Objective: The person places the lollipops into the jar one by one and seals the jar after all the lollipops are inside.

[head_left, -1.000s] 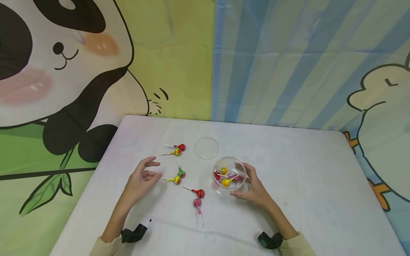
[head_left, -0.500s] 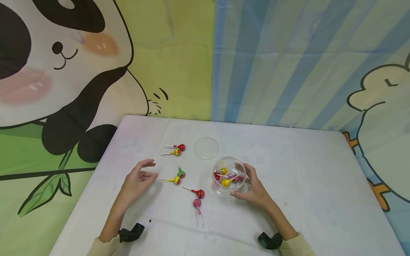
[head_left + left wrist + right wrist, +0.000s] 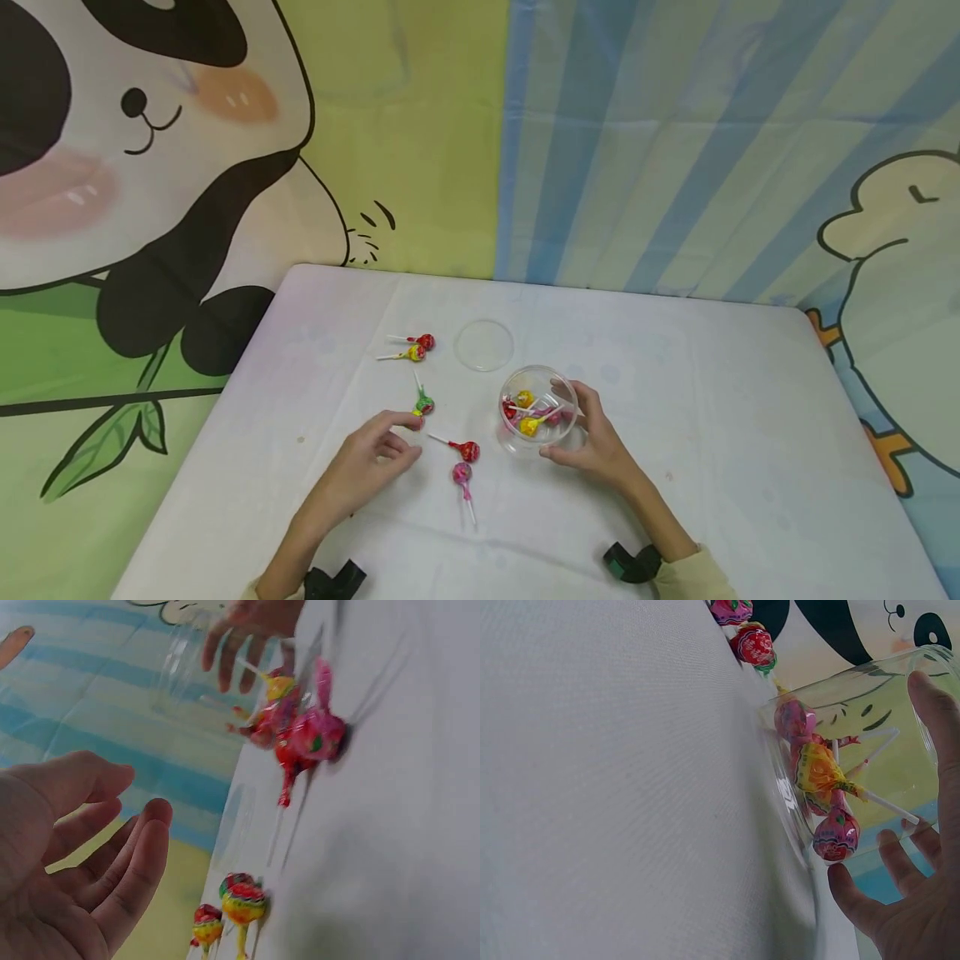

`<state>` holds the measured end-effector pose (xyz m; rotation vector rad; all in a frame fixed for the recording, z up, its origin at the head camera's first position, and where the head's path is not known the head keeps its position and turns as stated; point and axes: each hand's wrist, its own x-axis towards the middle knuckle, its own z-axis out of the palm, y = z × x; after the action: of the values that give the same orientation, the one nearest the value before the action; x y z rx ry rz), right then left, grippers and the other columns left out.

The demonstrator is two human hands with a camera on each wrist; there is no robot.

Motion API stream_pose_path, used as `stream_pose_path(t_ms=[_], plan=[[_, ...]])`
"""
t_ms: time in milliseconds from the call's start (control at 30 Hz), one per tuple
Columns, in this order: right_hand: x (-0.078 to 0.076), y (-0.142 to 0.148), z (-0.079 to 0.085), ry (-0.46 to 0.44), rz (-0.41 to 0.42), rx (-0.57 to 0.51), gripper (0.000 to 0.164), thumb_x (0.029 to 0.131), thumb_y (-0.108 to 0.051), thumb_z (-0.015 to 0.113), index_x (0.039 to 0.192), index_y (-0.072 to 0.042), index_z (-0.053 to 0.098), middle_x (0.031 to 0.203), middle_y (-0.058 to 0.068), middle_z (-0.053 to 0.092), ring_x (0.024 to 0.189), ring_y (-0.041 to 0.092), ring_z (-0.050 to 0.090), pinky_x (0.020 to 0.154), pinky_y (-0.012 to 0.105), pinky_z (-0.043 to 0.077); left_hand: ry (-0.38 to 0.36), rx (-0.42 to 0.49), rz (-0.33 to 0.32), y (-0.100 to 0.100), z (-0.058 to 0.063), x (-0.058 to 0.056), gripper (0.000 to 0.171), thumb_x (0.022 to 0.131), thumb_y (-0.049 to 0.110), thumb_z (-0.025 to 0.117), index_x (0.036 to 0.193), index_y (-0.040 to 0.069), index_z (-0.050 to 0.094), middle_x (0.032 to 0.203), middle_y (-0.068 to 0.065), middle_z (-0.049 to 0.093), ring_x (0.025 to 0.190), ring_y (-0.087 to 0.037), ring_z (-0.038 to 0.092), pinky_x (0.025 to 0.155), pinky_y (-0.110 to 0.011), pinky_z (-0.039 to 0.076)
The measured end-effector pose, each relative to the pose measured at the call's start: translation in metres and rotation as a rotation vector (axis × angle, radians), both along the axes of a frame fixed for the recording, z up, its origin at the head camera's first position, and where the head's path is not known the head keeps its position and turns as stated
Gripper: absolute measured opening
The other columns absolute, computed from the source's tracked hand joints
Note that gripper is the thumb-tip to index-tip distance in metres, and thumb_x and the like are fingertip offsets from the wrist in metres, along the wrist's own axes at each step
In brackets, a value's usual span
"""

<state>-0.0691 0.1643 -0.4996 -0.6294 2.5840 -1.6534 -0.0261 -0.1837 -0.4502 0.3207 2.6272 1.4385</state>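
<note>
My right hand (image 3: 600, 442) grips a clear plastic jar (image 3: 543, 383) from its right side, fingers and thumb around the wall. Several wrapped lollipops, among them a yellow one (image 3: 819, 769) and a pink one (image 3: 836, 838), lie inside it. My left hand (image 3: 367, 467) hovers left of the jar, fingers loosely bent and nothing between them. Its fingertips mostly cover a yellow lollipop (image 3: 417, 413) in the head view, beside a green lollipop (image 3: 424, 405). To the right of that hand lie a red lollipop (image 3: 468, 452) and a pink lollipop (image 3: 462, 473).
Farther back on the white table (image 3: 712, 400) lie another red lollipop (image 3: 427, 342) and a yellow-and-red lollipop (image 3: 416, 354). Right of them is a flat clear round lid (image 3: 483, 345). A printed cloth (image 3: 420, 167) hangs behind the table's far edge.
My left hand first drew back slightly left, then moved right and nearer the table's front, now covering most of the yellow lollipop. The right hand and jar have stayed in place.
</note>
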Motion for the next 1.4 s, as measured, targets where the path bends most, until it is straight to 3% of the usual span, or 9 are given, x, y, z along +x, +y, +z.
stream_pose_path(t_ms=[67,233,333,733,1033,1167,1233,1400], plan=[[0.0,0.0,0.0,-0.001,-0.002,0.001,0.095,0.069,-0.011,0.086,0.142,-0.003,0.026,0.147,0.019,0.044,0.138,0.042,0.036,0.097,0.067,0.043,0.117,-0.057,-0.092,0.013,-0.007,0.008,0.038,0.082,0.006,0.075,0.117,0.011,0.062,0.112,-0.004,0.064,0.077,0.001,0.06,0.07,-0.016,0.055],[0.0,0.0,0.0,0.0,-0.004,0.004,0.094,0.069,-0.011,0.086,0.142,-0.002,0.026,0.147,0.019,0.044,0.137,0.042,0.037,0.097,0.066,0.043,0.513,-0.227,-0.281,0.034,-0.022,0.021,0.035,0.079,0.001,0.074,0.11,0.014,0.067,0.107,0.006,0.062,0.081,0.0,0.061,0.071,-0.009,0.051],[0.001,0.0,0.001,-0.004,-0.008,0.012,0.094,0.07,-0.013,0.086,0.142,-0.003,0.026,0.147,0.018,0.044,0.138,0.042,0.036,0.098,0.066,0.043,0.633,-0.279,-0.342,0.038,-0.025,0.025,0.036,0.076,0.001,0.075,0.109,0.016,0.068,0.108,0.008,0.061,0.087,-0.001,0.064,0.074,-0.009,0.051],[0.0,0.0,0.0,-0.003,-0.009,0.017,0.094,0.07,-0.013,0.085,0.142,-0.003,0.026,0.147,0.018,0.044,0.138,0.042,0.036,0.098,0.065,0.043,0.66,-0.385,-0.547,0.04,-0.035,0.027,0.03,0.081,0.014,0.075,0.109,0.023,0.068,0.105,0.011,0.06,0.086,0.0,0.059,0.078,-0.007,0.049],[0.0,0.0,0.001,-0.008,-0.01,0.017,0.094,0.07,-0.013,0.085,0.142,-0.005,0.026,0.148,0.017,0.044,0.138,0.042,0.037,0.098,0.066,0.043,0.698,-0.468,-0.608,0.042,-0.036,0.027,0.026,0.082,0.013,0.076,0.104,0.023,0.067,0.103,0.009,0.063,0.081,-0.001,0.059,0.076,-0.007,0.049],[0.0,0.0,0.0,-0.005,-0.008,0.02,0.094,0.07,-0.013,0.086,0.143,-0.006,0.026,0.148,0.017,0.044,0.138,0.042,0.037,0.098,0.065,0.043,0.786,-0.441,-0.568,0.038,-0.034,0.024,0.028,0.078,0.01,0.079,0.102,0.02,0.068,0.102,0.009,0.064,0.086,-0.001,0.061,0.08,-0.01,0.051],[0.0,0.001,-0.001,-0.002,-0.007,0.02,0.094,0.07,-0.013,0.085,0.143,-0.006,0.026,0.147,0.018,0.044,0.138,0.042,0.037,0.098,0.065,0.043,0.814,-0.401,-0.509,0.034,-0.032,0.021,0.03,0.074,0.009,0.081,0.101,0.017,0.07,0.1,0.008,0.065,0.088,-0.002,0.062,0.081,-0.012,0.052],[0.0,0.0,0.0,-0.004,-0.006,0.014,0.094,0.07,-0.012,0.085,0.143,-0.007,0.026,0.148,0.018,0.043,0.138,0.043,0.036,0.098,0.065,0.043,0.796,-0.307,-0.32,0.017,-0.03,0.016,0.032,0.068,0.005,0.085,0.095,0.015,0.072,0.093,0.009,0.067,0.086,-0.002,0.063,0.078,-0.013,0.053]])
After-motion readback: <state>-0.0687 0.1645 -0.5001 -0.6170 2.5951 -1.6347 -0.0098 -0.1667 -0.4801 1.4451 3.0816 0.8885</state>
